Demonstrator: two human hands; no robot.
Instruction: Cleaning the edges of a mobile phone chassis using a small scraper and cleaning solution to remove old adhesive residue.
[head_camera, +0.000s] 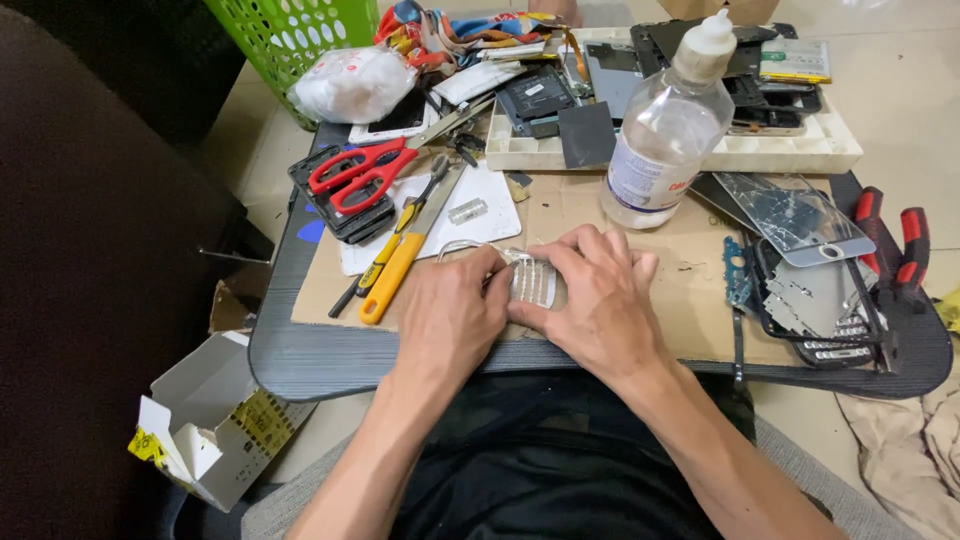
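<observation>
Hands low in the frame, both on one small piece. The left hand (450, 315) curls its fingers (478, 268) in close together, tips pinching the left edge of a clear plastic keypad piece (533, 282). The right hand (600, 300) comes over from the other side, fingers bent and closed down on the top and right of that same piece, thumb tucked under its lower edge. The keypad piece lies on a cardboard sheet (690, 280) on the dark desk (320, 355), right at the near edge, between the two hands.

Just left of the left hand, a yellow-handled knife (395, 275) lies slanted on a white card. Further out, red scissors (360, 170) rest on a black frame. Beyond the right hand stands a clear plastic bottle (665, 130), upright, white cap on. To the right, a cracked glass panel (795, 215) and red-handled pliers (895, 240). At the back, a white tray (800, 150) holds phone parts, and a green basket (290, 30) stands far left.
</observation>
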